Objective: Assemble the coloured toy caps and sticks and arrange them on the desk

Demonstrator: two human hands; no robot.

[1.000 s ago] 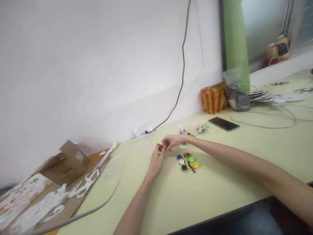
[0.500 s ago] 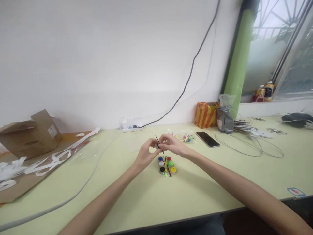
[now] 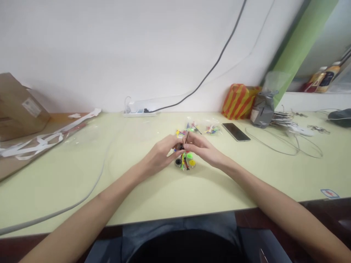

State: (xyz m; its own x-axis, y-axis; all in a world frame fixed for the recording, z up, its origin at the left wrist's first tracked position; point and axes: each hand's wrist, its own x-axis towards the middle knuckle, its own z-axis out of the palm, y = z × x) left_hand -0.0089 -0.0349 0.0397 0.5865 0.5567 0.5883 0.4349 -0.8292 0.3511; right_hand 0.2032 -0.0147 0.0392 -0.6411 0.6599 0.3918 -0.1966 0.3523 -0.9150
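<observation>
My left hand (image 3: 164, 151) and my right hand (image 3: 201, 147) meet over the table, fingers pinched together. Between their fingertips is a thin black stick-like piece (image 3: 187, 137), its upper end poking up by the right fingers. A small dark part shows at the left thumb; its exact kind is too small to tell. Just below the hands stand small round pots with coloured lids, among them a black-lidded pot (image 3: 178, 162), a green-lidded pot (image 3: 189, 156) and a yellow-lidded pot (image 3: 192, 163). Thin coloured plastic pieces (image 3: 183, 164) lie between them. My fingers hide the other pots.
Behind the hands lie clear bags of coloured pieces (image 3: 212, 129). A phone (image 3: 236, 132), a striped bag (image 3: 239, 101) and a grey bag (image 3: 262, 109) are to the right. A power strip (image 3: 139, 112) sits by the wall. A cardboard box (image 3: 19, 106) and a grey cable (image 3: 90, 199) are at left.
The view has tilted down, bringing my lap into sight. My hands have come down nearer the pots and now cover the rear ones. The black stick-like piece stays between my fingers, tilted differently.
</observation>
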